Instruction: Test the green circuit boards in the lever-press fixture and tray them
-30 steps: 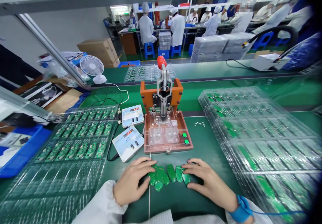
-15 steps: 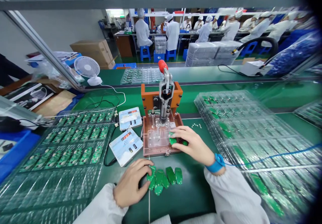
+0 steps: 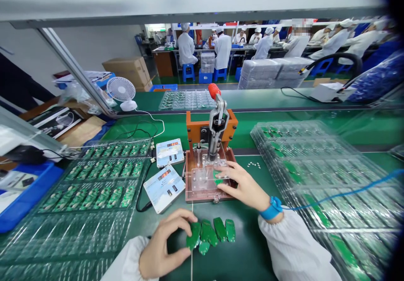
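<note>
While the right hand (image 3: 243, 184) rests its fingers (image 3: 225, 172) on a board (image 3: 217, 179) in the clear nest of the jig (image 3: 202, 194), the left hand (image 3: 164, 249) pinches the end board (image 3: 193, 235) of a row of loose boards (image 3: 217, 229). That row lies on the surface (image 3: 246, 247), just in front of the jig. Whether the right fingers grip their board or only press on it, I cannot tell. The left thumb and fingers are closed on theirs.

Pushed from 1 side, the board could seat crooked in the nest and lift at a corner. The lever (image 3: 217, 117) stands raised right above those fingers, so a bump on it could trap them. The loose boards overlap, so lifting the end board could drag or flip its neighbour. The blue cord (image 3: 347, 192) from the wrist strap (image 3: 271, 207) runs across the right trays (image 3: 315, 167), and a wide sweep of the arm could snag a rim and shift the stack.

The left trays (image 3: 94, 180) are clear plastic, with green boards in 3 far bands of pockets. The right trays hold only scattered boards, though blur hides much of them. A far tray (image 3: 186, 99) beyond the jig has boards at its left end. What lies in the blue bin (image 3: 28, 192) at far left is too unclear to name.
</note>
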Demonstrator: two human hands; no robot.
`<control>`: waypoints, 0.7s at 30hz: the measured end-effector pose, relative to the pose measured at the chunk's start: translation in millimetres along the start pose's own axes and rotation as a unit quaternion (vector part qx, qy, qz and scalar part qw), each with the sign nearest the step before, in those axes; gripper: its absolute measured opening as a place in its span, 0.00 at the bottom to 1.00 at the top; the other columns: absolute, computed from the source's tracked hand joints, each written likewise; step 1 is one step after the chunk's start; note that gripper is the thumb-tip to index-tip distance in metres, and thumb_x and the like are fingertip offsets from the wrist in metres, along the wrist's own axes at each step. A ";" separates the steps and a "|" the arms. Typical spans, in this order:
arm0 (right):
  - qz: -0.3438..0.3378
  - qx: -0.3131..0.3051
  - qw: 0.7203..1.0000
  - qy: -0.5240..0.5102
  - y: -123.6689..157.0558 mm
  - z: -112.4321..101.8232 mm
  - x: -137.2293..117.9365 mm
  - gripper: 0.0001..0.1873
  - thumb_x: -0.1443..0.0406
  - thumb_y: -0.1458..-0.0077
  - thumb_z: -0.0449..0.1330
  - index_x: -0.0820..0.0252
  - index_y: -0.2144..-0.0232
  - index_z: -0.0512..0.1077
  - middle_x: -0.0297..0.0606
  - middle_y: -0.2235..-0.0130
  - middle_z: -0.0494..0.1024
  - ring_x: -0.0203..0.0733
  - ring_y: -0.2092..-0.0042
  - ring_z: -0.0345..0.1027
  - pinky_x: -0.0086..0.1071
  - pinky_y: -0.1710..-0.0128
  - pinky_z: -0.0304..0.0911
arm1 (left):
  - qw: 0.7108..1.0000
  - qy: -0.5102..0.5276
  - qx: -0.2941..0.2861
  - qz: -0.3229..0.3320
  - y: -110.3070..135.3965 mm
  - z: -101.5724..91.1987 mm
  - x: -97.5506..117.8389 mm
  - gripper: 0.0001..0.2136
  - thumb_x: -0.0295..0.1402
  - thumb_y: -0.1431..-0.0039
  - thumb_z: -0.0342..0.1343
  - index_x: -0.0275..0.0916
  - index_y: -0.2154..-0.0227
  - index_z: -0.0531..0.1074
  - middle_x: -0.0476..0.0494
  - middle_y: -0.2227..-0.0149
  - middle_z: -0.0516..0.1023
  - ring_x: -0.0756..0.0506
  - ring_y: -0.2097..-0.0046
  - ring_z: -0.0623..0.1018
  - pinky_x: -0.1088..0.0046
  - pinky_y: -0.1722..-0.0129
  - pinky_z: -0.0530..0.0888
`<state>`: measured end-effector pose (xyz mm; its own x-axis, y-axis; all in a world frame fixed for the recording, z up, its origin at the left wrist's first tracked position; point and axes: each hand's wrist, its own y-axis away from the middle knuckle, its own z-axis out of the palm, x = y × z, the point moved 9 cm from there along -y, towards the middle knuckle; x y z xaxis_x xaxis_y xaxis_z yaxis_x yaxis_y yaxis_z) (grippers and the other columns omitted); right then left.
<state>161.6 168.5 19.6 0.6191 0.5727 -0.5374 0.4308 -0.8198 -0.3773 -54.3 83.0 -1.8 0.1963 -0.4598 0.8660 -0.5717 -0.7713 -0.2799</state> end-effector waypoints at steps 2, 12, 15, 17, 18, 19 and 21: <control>0.001 0.005 1.000 0.001 2.6 2.3 -0.2 0.09 0.62 0.39 0.65 0.52 0.55 0.79 0.39 0.44 0.81 0.56 0.36 0.67 0.56 0.39 0.69 | 1.000 -0.017 0.022 0.010 -7.4 -8.3 11.3 0.05 0.35 0.36 0.58 0.42 0.60 0.69 0.40 0.49 0.76 0.42 0.49 0.77 0.64 0.50 0.74; -0.029 0.079 0.996 0.034 18.0 6.2 -8.8 0.11 0.61 0.34 0.61 0.54 0.53 0.78 0.41 0.45 0.82 0.57 0.38 0.68 0.59 0.40 0.69 | 0.969 -0.214 0.096 0.076 -87.1 -22.0 12.4 0.06 0.29 0.38 0.61 0.39 0.58 0.75 0.37 0.50 0.78 0.37 0.44 0.74 0.54 0.43 0.72; -0.028 0.089 0.995 0.026 18.8 6.2 -8.0 0.10 0.61 0.34 0.61 0.54 0.53 0.79 0.41 0.46 0.83 0.57 0.39 0.70 0.58 0.42 0.71 | 0.967 -0.227 0.090 0.070 -96.5 -20.5 1.5 0.06 0.30 0.37 0.61 0.39 0.58 0.75 0.37 0.49 0.77 0.37 0.44 0.74 0.53 0.43 0.72; -0.026 0.093 0.995 0.019 19.5 6.3 -7.1 0.11 0.62 0.34 0.61 0.53 0.52 0.79 0.41 0.46 0.83 0.57 0.39 0.70 0.57 0.42 0.72 | 0.967 -0.229 0.090 0.066 -98.3 -20.2 -2.2 0.06 0.30 0.37 0.60 0.39 0.58 0.75 0.37 0.50 0.77 0.37 0.44 0.74 0.53 0.44 0.72; -0.025 0.095 0.995 0.015 19.9 6.6 -6.6 0.11 0.62 0.34 0.61 0.53 0.52 0.79 0.41 0.46 0.83 0.56 0.39 0.70 0.57 0.42 0.72 | 0.967 -0.228 0.090 0.065 -98.5 -20.0 -3.2 0.06 0.30 0.36 0.60 0.39 0.57 0.74 0.37 0.49 0.77 0.37 0.44 0.74 0.53 0.44 0.72; -0.024 0.096 0.995 0.011 20.3 6.9 -6.0 0.11 0.62 0.34 0.61 0.53 0.52 0.79 0.41 0.45 0.83 0.56 0.39 0.70 0.57 0.42 0.72 | 0.968 -0.227 0.091 0.063 -98.4 -19.6 -4.1 0.06 0.30 0.36 0.59 0.39 0.57 0.74 0.37 0.49 0.77 0.38 0.44 0.74 0.54 0.44 0.72; -0.021 0.098 0.995 0.004 21.0 7.7 -4.8 0.12 0.62 0.34 0.61 0.54 0.51 0.79 0.40 0.45 0.82 0.56 0.39 0.70 0.57 0.41 0.72 | 0.967 -0.228 0.093 0.060 -97.9 -18.5 -5.1 0.05 0.30 0.36 0.59 0.39 0.57 0.74 0.37 0.49 0.76 0.38 0.44 0.74 0.54 0.44 0.72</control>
<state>162.6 148.6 8.4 0.6080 0.6063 -0.5126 0.3213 -0.7783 -0.5395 -14.0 169.0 28.9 0.4929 -0.6651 0.5609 -0.4677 -0.7462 -0.4738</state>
